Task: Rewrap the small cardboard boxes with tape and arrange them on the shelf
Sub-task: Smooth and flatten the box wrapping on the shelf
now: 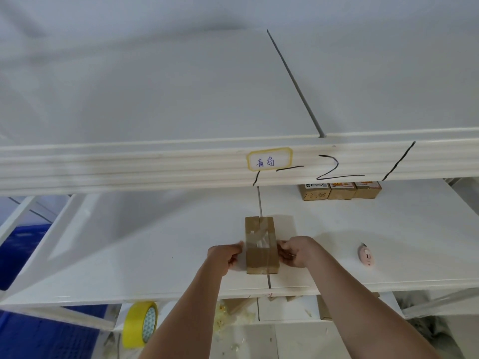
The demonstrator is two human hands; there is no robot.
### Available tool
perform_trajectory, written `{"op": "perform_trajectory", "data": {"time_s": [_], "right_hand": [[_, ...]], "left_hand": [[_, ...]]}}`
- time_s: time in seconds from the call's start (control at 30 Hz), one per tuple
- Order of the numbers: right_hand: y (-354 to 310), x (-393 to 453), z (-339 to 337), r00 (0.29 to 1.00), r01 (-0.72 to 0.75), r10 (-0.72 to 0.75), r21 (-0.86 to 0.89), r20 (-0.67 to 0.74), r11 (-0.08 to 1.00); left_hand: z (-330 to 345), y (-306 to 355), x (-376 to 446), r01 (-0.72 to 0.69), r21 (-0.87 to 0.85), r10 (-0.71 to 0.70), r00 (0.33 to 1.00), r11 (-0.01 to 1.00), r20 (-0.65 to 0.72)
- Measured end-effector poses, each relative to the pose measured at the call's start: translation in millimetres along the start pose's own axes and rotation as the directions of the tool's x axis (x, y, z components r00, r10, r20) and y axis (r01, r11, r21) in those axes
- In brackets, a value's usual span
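Setting: white metal shelving, seen from above; the middle shelf [155, 255] carries the work, with a blue floor showing at the left.
Left hand [225, 256]: fingers curled, pinching what looks like clear tape at the left side of the box.
Right hand [295, 251]: fingers curled the same way against the right side, apparently pulling the tape taut across the top.
Box in hand [261, 246]: small cardboard box lying flat on the shelf over a seam between the boards, between the two hands; glossy tape crosses its top, with wrinkles near the middle.
Finished boxes [339, 190]: three small cardboard boxes in a row at the back right of the same shelf, touching one another, partly hidden by the beam above.
Cutter [366, 257]: small pink tool lying on the shelf, well to the right of the hands.
Tape roll [141, 323]: yellow roll below the shelf edge at the left.
Progress: judged midway; this box's wrap is under way, and it has not yet joined the row.
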State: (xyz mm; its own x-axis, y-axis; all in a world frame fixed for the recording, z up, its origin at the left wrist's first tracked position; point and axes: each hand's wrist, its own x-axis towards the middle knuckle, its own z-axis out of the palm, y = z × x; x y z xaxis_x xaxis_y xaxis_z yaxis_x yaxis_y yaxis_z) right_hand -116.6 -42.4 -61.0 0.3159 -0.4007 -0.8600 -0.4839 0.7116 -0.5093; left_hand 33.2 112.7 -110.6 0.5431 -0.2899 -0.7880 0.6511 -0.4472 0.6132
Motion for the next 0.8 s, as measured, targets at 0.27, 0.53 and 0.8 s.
{"op": "perform_trajectory", "data": {"time_s": [0.27,0.53,0.8], "right_hand": [[-2.7,-4.5,1.3,1.0,-0.028,0.028,-0.003,-0.012,1.0],[-11.0,-4.6,4.6,0.998,-0.058,0.058,-0.068,-0.008,0.996],[-14.0,-7.1,5.6,0.997,-0.076,0.076,-0.092,-0.01,0.993]], "left_hand": [[3.1,3.6,3.5,0.007,0.083,-0.007,1.0,0.997,-0.007],[6.7,8.5,-0.6,0.018,0.153,-0.016,1.0,0.988,-0.012],[8.3,13.6,-6.8,0.019,0.13,-0.023,0.999,0.991,0.025]]}}
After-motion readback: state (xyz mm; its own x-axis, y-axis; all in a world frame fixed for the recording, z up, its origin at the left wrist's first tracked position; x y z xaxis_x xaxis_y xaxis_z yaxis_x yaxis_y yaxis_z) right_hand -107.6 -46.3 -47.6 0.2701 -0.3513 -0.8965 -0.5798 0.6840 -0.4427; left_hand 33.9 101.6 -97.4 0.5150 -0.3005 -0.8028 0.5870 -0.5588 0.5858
